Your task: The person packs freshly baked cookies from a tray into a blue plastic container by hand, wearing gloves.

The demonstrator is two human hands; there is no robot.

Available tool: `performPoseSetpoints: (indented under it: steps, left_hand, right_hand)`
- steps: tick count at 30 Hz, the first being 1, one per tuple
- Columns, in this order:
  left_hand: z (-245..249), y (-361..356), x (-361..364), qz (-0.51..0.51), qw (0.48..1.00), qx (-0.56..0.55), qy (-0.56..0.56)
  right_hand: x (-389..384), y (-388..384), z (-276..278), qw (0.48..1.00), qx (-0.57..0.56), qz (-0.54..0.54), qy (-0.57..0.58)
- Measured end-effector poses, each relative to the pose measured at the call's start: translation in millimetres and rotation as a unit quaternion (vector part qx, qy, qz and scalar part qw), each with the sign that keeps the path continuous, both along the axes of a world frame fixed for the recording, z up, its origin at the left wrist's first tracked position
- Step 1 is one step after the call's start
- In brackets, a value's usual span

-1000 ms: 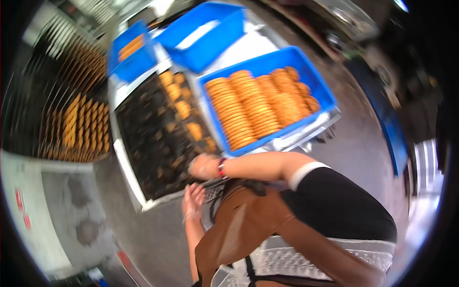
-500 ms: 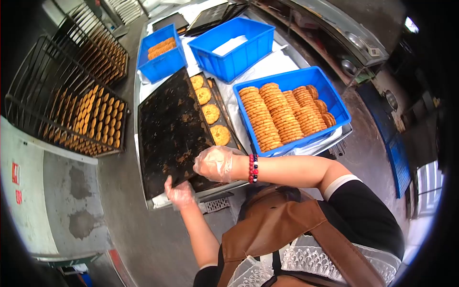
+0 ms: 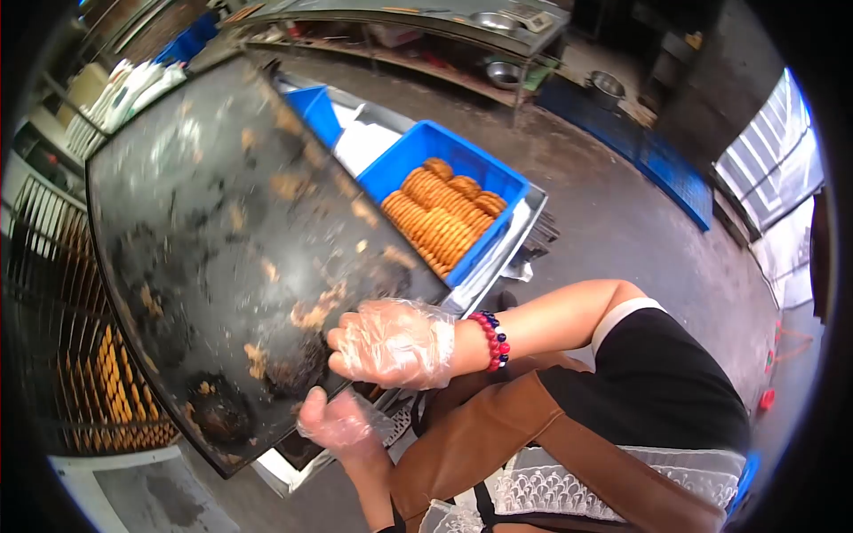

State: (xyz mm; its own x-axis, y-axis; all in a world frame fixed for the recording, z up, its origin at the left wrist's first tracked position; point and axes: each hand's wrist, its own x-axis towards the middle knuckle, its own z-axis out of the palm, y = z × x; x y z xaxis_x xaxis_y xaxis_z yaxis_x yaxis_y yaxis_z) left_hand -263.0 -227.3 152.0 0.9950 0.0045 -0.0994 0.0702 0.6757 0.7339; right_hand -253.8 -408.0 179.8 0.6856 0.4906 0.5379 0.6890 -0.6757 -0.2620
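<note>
A large dark baking tray [image 3: 222, 249], its surface scorched and dotted with crumbs, is lifted and tilted close in front of me. My right hand [image 3: 395, 345], in a clear plastic glove with a beaded bracelet at the wrist, is closed on its near edge. Lower down, my left hand [image 3: 342, 422], also gloved, grips the same edge with the thumb on top and the fingers hidden beneath. Beyond the tray, a blue crate [image 3: 498, 182] holds rows of round golden cookies [image 3: 440, 218]. Whatever lies under the tray is mostly hidden.
Part of another blue crate [image 3: 315, 111] shows behind the tray. A rack [image 3: 115, 382] loaded with baked rounds stands at left. At the back is a metal workbench [image 3: 400, 53] with metal bowls. Blue panels [image 3: 657, 169] lie along the floor at right.
The tray has come up off the cookie-filled tray below, tilting and growing larger in view, with both hands on it. My view has swung to the right.
</note>
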Motion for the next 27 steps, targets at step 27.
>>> performPoseSetpoints:
  steps: [27]
  left_hand:
    - [-182,-321,42,-0.112,0.581,0.754,-0.285]
  right_hand:
    - [-45,-686,-386,0.737,0.058,-0.573,0.353]
